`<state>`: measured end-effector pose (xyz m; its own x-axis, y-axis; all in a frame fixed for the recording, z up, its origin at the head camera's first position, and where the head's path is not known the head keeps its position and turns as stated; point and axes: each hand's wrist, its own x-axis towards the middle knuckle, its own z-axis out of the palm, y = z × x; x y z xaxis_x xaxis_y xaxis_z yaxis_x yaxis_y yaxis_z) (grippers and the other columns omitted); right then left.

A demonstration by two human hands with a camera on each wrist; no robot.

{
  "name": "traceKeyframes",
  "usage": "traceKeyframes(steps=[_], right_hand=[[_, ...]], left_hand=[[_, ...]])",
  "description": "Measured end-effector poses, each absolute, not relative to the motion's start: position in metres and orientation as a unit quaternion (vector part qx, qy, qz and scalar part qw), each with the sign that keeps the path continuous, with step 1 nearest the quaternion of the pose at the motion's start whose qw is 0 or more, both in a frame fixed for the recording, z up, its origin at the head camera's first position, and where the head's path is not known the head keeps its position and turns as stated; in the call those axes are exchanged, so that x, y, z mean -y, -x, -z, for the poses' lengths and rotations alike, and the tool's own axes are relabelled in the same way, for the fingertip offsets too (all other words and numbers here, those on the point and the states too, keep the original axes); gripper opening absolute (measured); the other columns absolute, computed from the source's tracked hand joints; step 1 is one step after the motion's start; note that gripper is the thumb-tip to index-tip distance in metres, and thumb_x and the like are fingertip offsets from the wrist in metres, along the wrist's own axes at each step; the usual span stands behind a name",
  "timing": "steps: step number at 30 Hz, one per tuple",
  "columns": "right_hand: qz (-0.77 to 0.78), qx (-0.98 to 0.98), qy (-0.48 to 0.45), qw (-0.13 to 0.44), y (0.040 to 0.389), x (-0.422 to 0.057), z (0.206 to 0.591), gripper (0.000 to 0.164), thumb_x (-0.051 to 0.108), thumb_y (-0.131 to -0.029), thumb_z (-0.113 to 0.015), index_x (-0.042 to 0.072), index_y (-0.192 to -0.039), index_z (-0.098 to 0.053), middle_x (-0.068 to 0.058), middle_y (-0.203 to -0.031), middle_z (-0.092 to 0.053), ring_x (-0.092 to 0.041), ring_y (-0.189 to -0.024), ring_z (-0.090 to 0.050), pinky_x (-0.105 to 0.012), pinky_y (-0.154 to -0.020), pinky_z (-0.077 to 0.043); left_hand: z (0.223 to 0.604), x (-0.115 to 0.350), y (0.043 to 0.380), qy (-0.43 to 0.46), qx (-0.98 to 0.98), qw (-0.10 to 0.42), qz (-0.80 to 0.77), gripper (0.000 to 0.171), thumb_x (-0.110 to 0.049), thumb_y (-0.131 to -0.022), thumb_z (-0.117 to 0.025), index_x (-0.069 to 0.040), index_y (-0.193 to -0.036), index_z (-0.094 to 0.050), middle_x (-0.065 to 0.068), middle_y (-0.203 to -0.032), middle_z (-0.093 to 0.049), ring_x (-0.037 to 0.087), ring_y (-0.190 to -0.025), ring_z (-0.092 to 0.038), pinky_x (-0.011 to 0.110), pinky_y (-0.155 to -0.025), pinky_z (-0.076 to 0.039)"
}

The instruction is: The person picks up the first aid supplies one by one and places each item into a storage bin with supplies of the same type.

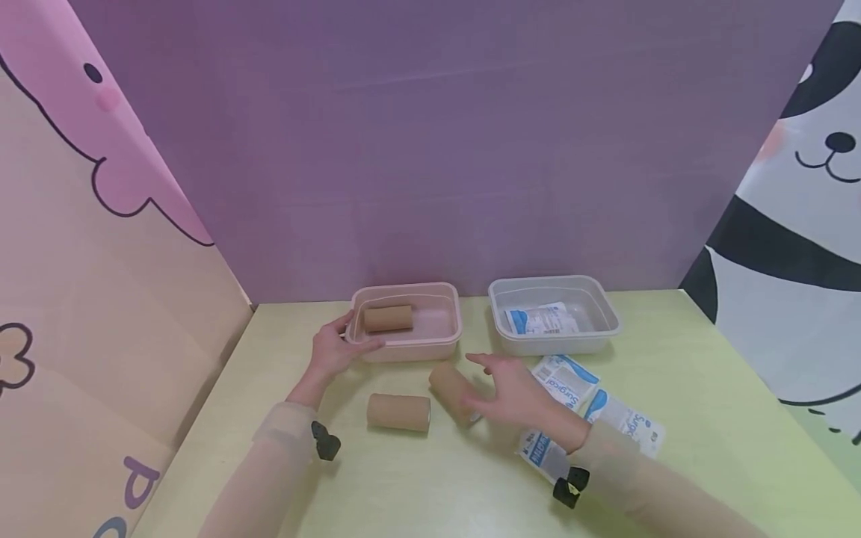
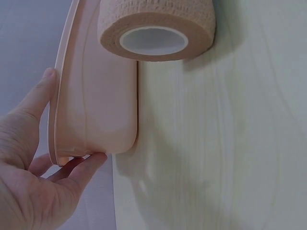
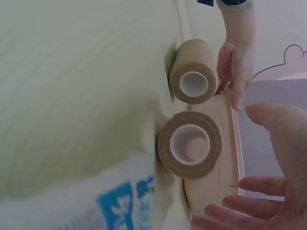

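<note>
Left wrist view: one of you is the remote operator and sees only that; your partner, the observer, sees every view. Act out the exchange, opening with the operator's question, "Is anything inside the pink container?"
Observer: Yes, a tan roll lies on its side in the pink container.
Operator: I see one roll outside it. Is there another out there?
Observer: Yes, a second loose roll lies on the table, beside the right grip.
Operator: Does anything else hold items?
Observer: Yes, a pale container to the right of the pink one has a printed packet inside.
</note>
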<state>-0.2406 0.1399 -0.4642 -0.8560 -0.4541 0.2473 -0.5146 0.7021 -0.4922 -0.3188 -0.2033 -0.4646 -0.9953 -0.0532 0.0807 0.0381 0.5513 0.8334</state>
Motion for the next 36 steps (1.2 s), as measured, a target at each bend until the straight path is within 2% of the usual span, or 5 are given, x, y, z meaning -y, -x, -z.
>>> traceKeyframes(steps=[5,11,20,28,36], right_hand=[[-0.275,0.922,-0.271,0.042,0.239,-0.132,0.468,0.076,0.042,-0.090,-0.083,-0.004,-0.145,-0.059,-0.023,-0.139,-0.069,-0.041,-0.120,-0.072,-0.050,-0.099,-0.061],[-0.266,0.926,-0.265,0.042,0.238,-0.123,0.472,0.082,0.040,-0.081,-0.090,-0.004,-0.144,-0.061,-0.020,-0.132,-0.074,-0.034,-0.121,-0.071,-0.049,-0.104,-0.058],[-0.251,0.939,-0.232,0.040,0.233,-0.112,0.474,0.076,0.028,-0.079,-0.093,-0.003,-0.142,-0.062,-0.017,-0.126,-0.076,-0.021,-0.102,-0.071,-0.040,-0.086,-0.060],[-0.261,0.940,-0.217,0.039,0.232,-0.113,0.474,0.064,0.017,-0.082,-0.089,-0.001,-0.139,-0.065,-0.018,-0.125,-0.075,-0.025,-0.105,-0.071,-0.044,-0.090,-0.061],[-0.280,0.931,-0.223,0.070,0.232,-0.123,0.455,0.063,0.017,-0.077,-0.087,0.005,-0.136,-0.068,-0.011,-0.118,-0.077,-0.018,-0.094,-0.068,-0.038,-0.082,-0.059]], left_hand=[[0.465,0.203,0.318,0.000,0.875,0.049,0.481,0.100,-0.037,-0.078,-0.097,-0.005,-0.159,-0.048,0.027,-0.145,-0.064,0.036,-0.122,-0.069,0.038,-0.090,-0.058],[0.463,0.202,0.316,0.005,0.874,0.053,0.483,0.099,-0.035,-0.079,-0.096,-0.003,-0.159,-0.047,0.028,-0.144,-0.064,0.038,-0.121,-0.070,0.038,-0.088,-0.059],[0.463,0.203,0.317,0.002,0.872,0.051,0.487,0.100,-0.036,-0.078,-0.097,-0.003,-0.159,-0.048,0.028,-0.143,-0.065,0.038,-0.120,-0.071,0.038,-0.087,-0.060],[0.463,0.200,0.316,-0.002,0.874,0.051,0.483,0.099,-0.036,-0.078,-0.097,-0.003,-0.158,-0.049,0.026,-0.143,-0.066,0.037,-0.119,-0.071,0.032,-0.083,-0.058],[0.462,0.201,0.316,-0.010,0.878,0.055,0.476,0.097,-0.034,-0.077,-0.097,-0.004,-0.157,-0.050,0.027,-0.141,-0.067,0.035,-0.117,-0.070,0.031,-0.083,-0.056]])
